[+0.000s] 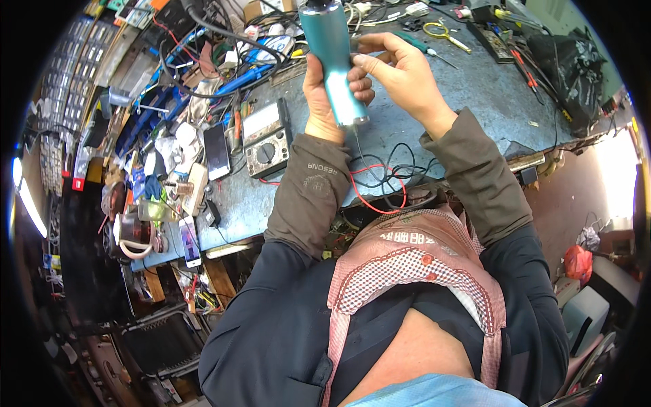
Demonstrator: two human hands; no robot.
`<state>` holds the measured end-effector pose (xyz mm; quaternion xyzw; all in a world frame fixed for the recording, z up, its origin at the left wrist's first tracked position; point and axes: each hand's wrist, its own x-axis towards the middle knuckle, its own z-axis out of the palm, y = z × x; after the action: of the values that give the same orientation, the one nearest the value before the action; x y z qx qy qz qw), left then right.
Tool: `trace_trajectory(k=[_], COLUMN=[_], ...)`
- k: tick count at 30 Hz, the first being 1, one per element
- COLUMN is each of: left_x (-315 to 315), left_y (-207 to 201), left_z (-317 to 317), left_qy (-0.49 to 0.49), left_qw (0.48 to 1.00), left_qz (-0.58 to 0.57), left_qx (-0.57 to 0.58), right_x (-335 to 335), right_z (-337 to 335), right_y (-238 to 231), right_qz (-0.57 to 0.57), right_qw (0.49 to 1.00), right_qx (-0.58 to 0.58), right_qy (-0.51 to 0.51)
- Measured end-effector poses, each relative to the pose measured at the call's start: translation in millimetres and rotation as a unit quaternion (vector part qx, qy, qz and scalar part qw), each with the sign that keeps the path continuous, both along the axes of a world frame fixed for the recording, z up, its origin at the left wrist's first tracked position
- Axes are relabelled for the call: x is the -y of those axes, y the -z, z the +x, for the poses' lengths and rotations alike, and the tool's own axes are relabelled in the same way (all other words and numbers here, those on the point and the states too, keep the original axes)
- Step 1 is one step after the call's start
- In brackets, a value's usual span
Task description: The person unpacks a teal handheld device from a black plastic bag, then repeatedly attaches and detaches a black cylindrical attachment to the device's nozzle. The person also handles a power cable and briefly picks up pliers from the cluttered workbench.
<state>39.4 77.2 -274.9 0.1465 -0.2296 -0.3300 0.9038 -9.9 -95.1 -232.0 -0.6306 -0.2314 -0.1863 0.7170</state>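
Note:
My left hand (319, 95) is wrapped around a shiny teal cylindrical device (327, 51) with a narrower waist and a dark top end, held tilted above the workbench. What kind of device it is, I cannot tell. At its right side is my right hand (403, 71), thumb and index finger bent close together against the body. Anything pinched between those fingertips is hidden. A thin dark lead (359, 146) shows just below the device's lower end; whether it is attached I cannot tell. Red and black test leads (397, 178) lie looped below my hands. Left of my left forearm rests an analog multimeter (268, 144).
The blue-grey workbench (485, 95) carries a green-handled screwdriver (424, 46), a yellow-ringed tool (441, 32) and a black plastic bag (573, 71) toward the right. Leftward are a dark phone (217, 150), a lit phone (190, 241), a glass pot (132, 230) and piled cables and tools.

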Motion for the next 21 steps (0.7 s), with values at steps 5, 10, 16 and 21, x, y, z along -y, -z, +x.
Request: trace_trajectory(k=[5,10,16,21], left_x=[-19,-22,-25,-26], left_y=[3,3,1,1], left_z=[15,21,21,19], left_qy=[-0.006,-0.029,-0.046,-0.190], left_qw=[0.995,0.989,0.981,0.965], left_qz=[-0.055,-0.065,-0.061,0.016], left_qx=[-0.085,-0.127,-0.181,-0.181], right_x=[-5,-1,16,69], right_z=[18,23,27,51], right_y=[26,48,44,60], right_qz=[-0.006,-0.010,0.032,0.235], right_qw=[0.997,0.980,0.950,0.916], right_qx=[-0.072,-0.186,-0.303,-0.325], right_qy=[-0.034,-0.064,-0.065,0.005])
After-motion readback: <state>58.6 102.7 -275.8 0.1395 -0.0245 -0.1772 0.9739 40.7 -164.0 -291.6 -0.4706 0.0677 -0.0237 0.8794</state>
